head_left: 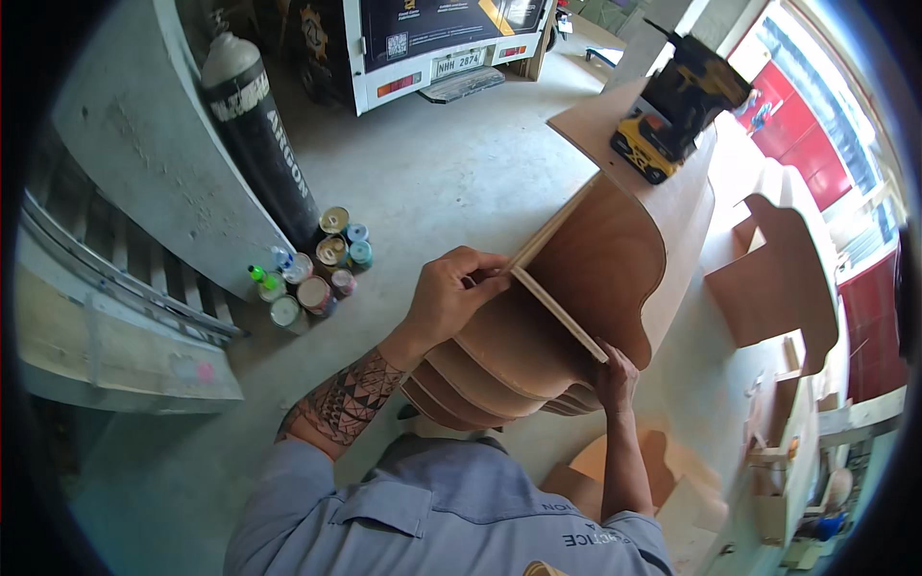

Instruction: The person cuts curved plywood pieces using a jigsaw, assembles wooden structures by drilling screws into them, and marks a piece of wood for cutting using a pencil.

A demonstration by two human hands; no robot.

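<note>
My left hand (449,296) pinches the left end of a narrow plywood board (561,315), where it meets the corner of a curved plywood panel (615,245). At the board's other end, my right hand (617,376) is closed around it, thumb near the edge. The board's pale layered edge faces up. Below it, several wavy-edged plywood panels (480,374) stand in a row. Just beyond the corner, a yellow and black cordless drill (687,91) stands on its battery on a flat plywood surface (597,120).
A black gas cylinder (259,144) leans by the left wall, with several paint cans (317,294) at its foot. Across the concrete floor is the rear of a vehicle (447,48). More cut plywood pieces (783,288) stand to the right; others lie beside my right forearm.
</note>
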